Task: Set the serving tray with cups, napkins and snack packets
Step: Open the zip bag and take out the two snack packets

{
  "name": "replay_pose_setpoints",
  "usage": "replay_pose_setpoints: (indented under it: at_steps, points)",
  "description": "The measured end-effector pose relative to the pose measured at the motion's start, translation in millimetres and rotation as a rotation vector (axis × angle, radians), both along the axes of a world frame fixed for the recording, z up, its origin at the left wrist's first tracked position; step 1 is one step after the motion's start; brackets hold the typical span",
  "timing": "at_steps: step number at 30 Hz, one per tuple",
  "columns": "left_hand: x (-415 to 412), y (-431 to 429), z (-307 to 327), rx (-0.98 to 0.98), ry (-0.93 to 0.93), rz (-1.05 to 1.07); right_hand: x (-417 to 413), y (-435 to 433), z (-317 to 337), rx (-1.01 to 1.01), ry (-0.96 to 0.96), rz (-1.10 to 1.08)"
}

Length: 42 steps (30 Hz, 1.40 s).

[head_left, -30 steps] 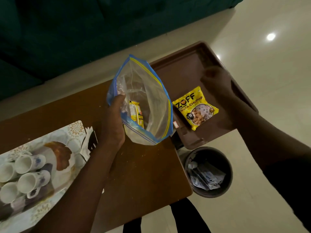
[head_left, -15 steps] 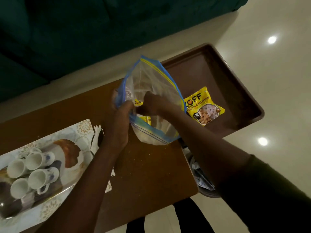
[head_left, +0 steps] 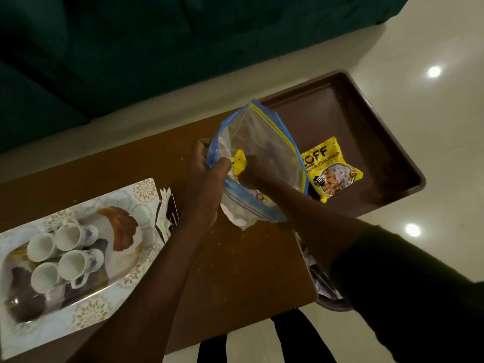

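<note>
Clear, crinkly plastic zip bag (head_left: 264, 142); glossy yellow foil-like snack packet (head_left: 332, 170); smooth matt brown tray (head_left: 379, 132); wooden table (head_left: 235, 271), faintly speckled; glazed white cups (head_left: 69, 254); polished floor tiles (head_left: 432, 179).

Wood table (head_left: 235, 271) w/ two trays (head_left: 78, 318) (head_left: 408, 163).

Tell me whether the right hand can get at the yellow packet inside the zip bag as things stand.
Probably yes: the left hand holds the zip bag mouth open, and the right hand is inside it at the yellow packet, with nothing between them.
</note>
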<state>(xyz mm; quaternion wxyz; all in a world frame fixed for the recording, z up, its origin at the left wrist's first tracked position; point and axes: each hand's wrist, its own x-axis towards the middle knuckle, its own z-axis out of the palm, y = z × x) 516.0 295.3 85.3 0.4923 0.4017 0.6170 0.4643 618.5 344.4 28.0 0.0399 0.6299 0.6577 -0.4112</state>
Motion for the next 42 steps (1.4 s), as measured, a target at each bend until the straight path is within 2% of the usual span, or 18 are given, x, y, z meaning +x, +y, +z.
replay_pose_setpoints:
  at_steps: [4, 7, 10, 15, 18, 23, 27, 33, 39, 42]
  points:
    - [4.4, -2.5, -1.9, -0.005, 0.055, 0.060, 13.1, 14.1, 37.5, 0.090, 0.020, 0.109]
    - [13.5, 1.0, -2.1, 0.000, 0.087, 0.104, 43.5, 27.0, 87.7, 0.074, 0.101, 0.083]
    - [22.5, 6.3, -1.4, 0.031, 0.117, 0.161, 74.4, 40.5, 127.3, 0.165, 0.064, 0.034]
    - [15.5, 15.6, -2.5, 0.024, 0.176, 0.258, 93.4, 62.3, 148.6, 0.181, 0.150, 0.014]
    - [18.8, 20.7, 4.2, 0.087, 0.284, 0.313, 123.1, 72.8, 148.8, 0.186, 0.200, -0.024]
    - [21.1, 29.6, 13.0, 0.114, 0.405, 0.387, 182.5, 78.0, 127.7, 0.174, 0.282, -0.318]
    - [30.3, 33.8, 9.6, 0.129, 0.469, 0.371, 233.2, 80.5, 82.9, 0.152, 0.141, -0.467]
    - [50.3, 33.3, 1.5, 0.125, 0.504, 0.256, 284.2, 63.6, 0.8, -0.006, -0.139, -0.427]
    - [73.6, 33.4, -8.6, 0.107, 0.480, 0.220, 299.5, 59.7, -39.7, -0.001, -0.150, -0.420]
    - [81.0, 37.0, -10.9, 0.098, 0.516, 0.224, 300.6, 53.5, -51.8, 0.059, -0.136, -0.508]
